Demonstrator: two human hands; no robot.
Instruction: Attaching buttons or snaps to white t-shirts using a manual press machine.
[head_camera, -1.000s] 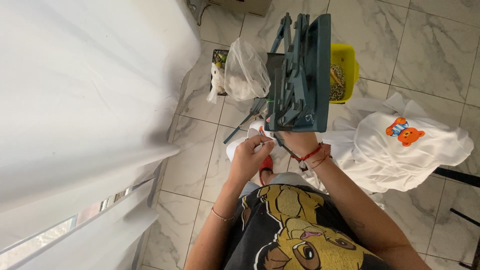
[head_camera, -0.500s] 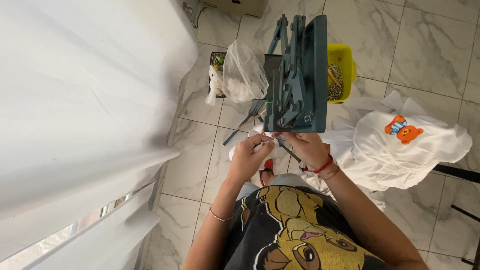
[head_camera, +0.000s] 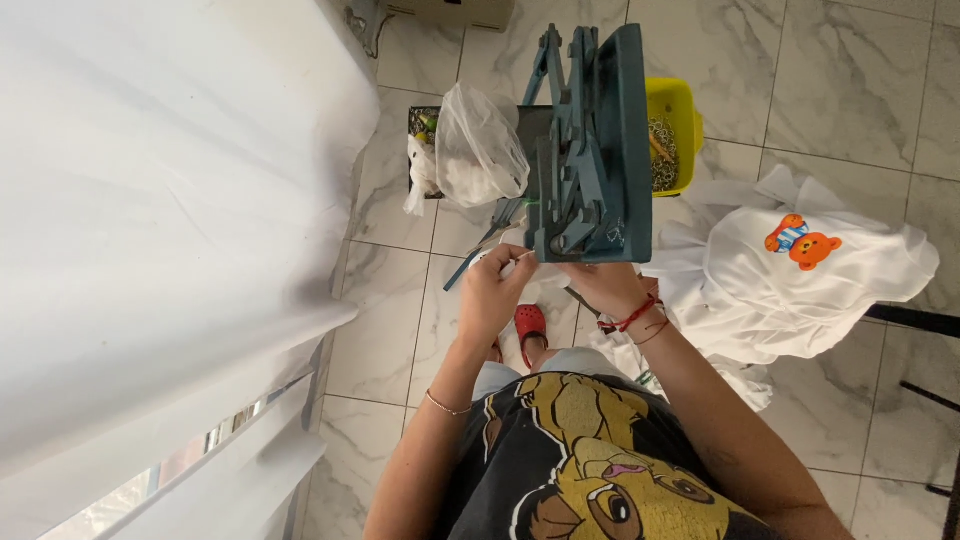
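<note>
A blue-green press machine (head_camera: 590, 160) is seen from above, and both hands are brought to its near lower edge, at about six o'clock of the machine. The left hand (head_camera: 492, 290) is curled, with thumb and fingertips pinched on a piece of white fabric (head_camera: 535, 272) that lies right under the machine's lower rim. The right hand (head_camera: 605, 285) is placed at four o'clock of the left one, just beneath the machine; its fingers are bent toward the same fabric, but whether they are closed on it cannot be told, since they are partly hidden by the machine body.

For the step to be done well, the fabric is judged best kept taut and flat between the two hands, and the spot to be pressed is lined up squarely under the head. Fingertips are best kept to the cloth's edge, outside the closing parts.

At ten o'clock of the machine a clear plastic bag (head_camera: 478, 150) is set, and at two o'clock a yellow bin (head_camera: 682, 120) is placed. A white garment with a bear print (head_camera: 800, 270) is spread on the marble floor (head_camera: 400, 250) at three o'clock.
</note>
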